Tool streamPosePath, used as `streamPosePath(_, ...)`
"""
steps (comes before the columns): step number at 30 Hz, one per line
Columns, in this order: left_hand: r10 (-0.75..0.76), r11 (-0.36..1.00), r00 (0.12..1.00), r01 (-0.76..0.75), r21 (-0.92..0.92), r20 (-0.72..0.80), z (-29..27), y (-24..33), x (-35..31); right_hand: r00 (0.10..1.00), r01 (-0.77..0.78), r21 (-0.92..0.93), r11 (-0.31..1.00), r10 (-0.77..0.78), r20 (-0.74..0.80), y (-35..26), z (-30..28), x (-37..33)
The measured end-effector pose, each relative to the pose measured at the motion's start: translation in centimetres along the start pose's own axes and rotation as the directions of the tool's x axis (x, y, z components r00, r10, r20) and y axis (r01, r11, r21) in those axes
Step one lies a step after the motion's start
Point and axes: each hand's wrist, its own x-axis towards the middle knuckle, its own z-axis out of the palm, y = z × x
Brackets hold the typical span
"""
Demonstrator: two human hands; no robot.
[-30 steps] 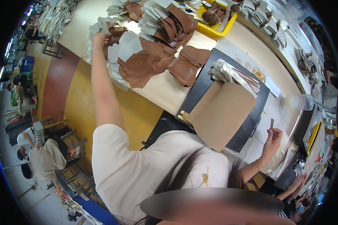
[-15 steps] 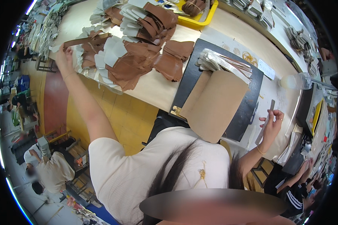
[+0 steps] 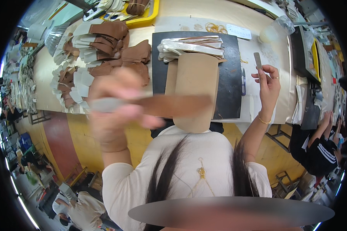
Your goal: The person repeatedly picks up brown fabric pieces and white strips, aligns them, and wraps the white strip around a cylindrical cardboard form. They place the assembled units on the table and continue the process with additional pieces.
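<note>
Brown strip [image 3: 181,104]: left hand [image 3: 113,90] is grasping its pale end.
Grey blade [image 3: 257,59]: right-hand fingers [image 3: 262,79] are pinching it.
Black board [image 3: 229,77]: is lying along tabletop [image 3: 42,77] near edge.

Brown pieces [image 3: 108,47], black board [image 3: 229,90] on table [image 3: 204,10]

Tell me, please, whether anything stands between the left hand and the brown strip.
Nothing visible does: the left hand grips the brown strip near its pale end, its brown end jutting rightward, visually overlapping the tan board.
</note>
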Motion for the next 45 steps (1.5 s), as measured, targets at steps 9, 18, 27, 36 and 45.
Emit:
streamPosePath(9,-0.587,0.81,0.81,0.587,-0.004,0.005,0.7,-8.4,-0.2,0.998,-0.065,0.188,0.98,0.068,-0.008,-2.3,-2.0,-1.6)
streamPosePath(18,-0.604,0.795,0.797,0.6,-0.088,-0.021,-2.2,-9.0,-1.0,0.705,-0.38,0.127,0.916,0.198,0.681,-9.7,5.1,-3.7)
streamPosePath(27,-0.573,0.815,0.819,0.573,-0.082,0.031,-2.5,-8.7,-0.7,0.652,-0.185,-0.126,0.975,0.218,0.726,-12.2,9.4,-3.8)
streamPosePath(36,-0.596,0.801,0.802,0.594,-0.069,-0.018,-2.0,-8.2,-0.5,0.666,-0.188,-0.162,0.969,0.247,0.704,-12.1,9.8,-4.0)
streamPosePath(45,-0.593,0.805,0.805,0.592,-0.045,-0.014,-2.1,-8.3,-0.5,0.658,-0.199,-0.185,0.962,0.271,0.702,-12.1,9.7,-4.0)
